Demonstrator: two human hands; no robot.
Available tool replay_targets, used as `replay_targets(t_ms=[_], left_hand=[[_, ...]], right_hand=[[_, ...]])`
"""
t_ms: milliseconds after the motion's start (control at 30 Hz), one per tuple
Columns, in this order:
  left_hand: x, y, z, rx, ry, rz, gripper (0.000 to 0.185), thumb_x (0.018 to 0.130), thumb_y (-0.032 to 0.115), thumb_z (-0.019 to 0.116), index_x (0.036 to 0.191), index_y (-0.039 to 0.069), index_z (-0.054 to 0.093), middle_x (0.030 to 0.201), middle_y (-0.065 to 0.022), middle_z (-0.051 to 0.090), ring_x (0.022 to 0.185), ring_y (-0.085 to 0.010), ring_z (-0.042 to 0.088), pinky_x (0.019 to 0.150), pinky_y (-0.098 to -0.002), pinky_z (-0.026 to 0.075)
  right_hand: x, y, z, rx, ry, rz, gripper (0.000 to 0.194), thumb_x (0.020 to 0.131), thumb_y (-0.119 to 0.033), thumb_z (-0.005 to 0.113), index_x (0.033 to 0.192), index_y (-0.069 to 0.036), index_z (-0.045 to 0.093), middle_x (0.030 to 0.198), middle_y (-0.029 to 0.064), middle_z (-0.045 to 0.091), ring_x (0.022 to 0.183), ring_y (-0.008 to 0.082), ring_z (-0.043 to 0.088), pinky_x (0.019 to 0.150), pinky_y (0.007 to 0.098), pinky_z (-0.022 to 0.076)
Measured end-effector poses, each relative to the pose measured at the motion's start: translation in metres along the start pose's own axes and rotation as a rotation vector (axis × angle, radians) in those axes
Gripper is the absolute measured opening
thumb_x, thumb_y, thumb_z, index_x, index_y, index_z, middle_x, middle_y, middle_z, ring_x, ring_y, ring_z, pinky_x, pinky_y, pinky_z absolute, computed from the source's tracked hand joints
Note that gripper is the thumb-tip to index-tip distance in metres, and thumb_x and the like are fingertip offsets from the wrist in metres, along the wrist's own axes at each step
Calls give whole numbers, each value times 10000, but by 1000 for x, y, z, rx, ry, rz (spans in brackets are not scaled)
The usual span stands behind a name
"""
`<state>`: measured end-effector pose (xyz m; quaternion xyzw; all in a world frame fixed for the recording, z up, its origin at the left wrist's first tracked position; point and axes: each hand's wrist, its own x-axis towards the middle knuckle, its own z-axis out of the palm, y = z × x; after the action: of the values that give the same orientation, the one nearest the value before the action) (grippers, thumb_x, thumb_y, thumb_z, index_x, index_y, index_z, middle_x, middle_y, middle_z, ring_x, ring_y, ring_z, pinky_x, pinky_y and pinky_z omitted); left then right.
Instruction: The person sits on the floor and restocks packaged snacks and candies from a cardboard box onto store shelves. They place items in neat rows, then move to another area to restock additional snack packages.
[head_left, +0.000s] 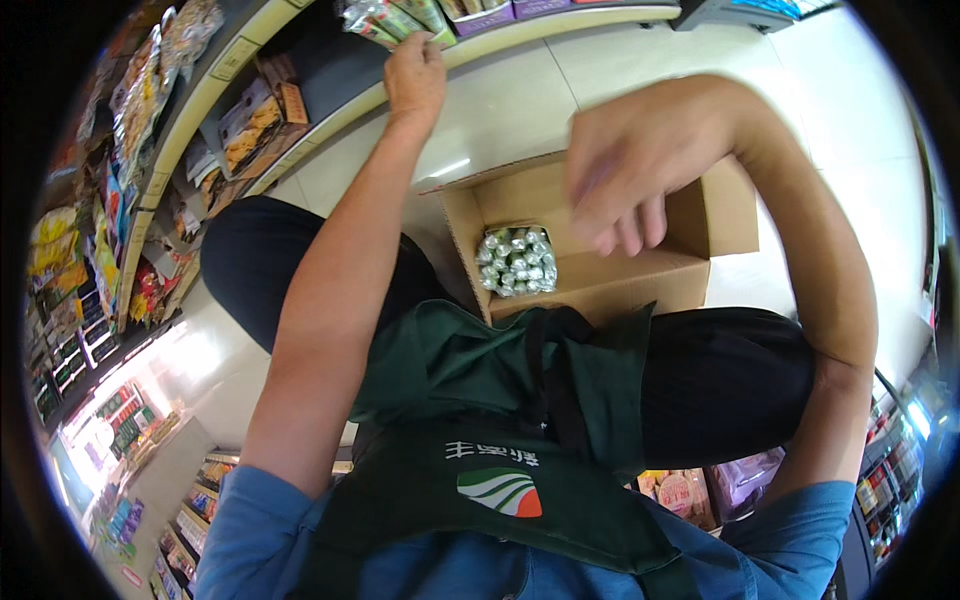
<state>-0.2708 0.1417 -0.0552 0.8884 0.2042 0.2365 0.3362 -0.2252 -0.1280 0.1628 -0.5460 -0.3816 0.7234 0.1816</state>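
My left hand (417, 73) reaches to the lower shelf, its fingertips on the front of a display box that holds green packets in clear wrap (394, 21); whether it grips the box is hidden. My right hand (622, 180), blurred, hangs over a cardboard box (637, 289) on the floor, fingers bent downward; a small purple patch shows at its thumb side. Inside the cardboard box, at its left end, stands a bundle of silvery-ended wrapped sticks (517, 261).
Purple display boxes (484, 19) stand right of the green packets on the shelf (337, 75). Bagged snacks (251, 127) fill shelves at left. My knees flank the cardboard box, whose flap (729, 210) sticks out right. More packaged goods (679, 495) lie behind me.
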Motion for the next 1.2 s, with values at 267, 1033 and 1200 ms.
replay_targets(t_ms=[267,1033,1200], left_hand=[[5,47,-26,107,-203,-110,412,946,191,586,1317,16,628,1005,-225,752,945,-374,729,914,-464,549],[-33,98,-103,-92,-630,-264,426,980,377,570,1064,-19,700,784,-95,646,709,-195,641,712,-368,524],[-35,105,-106,-220,-694,-279,366,1000,314,566,1015,-17,721,737,-122,672,700,-221,669,732,-399,532]], right_hand=[[159,142,30,-406,278,209,440,928,-379,648,886,55,707,859,249,713,824,358,710,765,446,566],[220,200,45,-490,408,32,138,756,-10,596,766,85,696,775,262,691,750,348,707,671,457,553],[151,175,24,-249,320,153,143,782,-94,665,860,-25,763,766,195,714,708,308,678,676,445,546]])
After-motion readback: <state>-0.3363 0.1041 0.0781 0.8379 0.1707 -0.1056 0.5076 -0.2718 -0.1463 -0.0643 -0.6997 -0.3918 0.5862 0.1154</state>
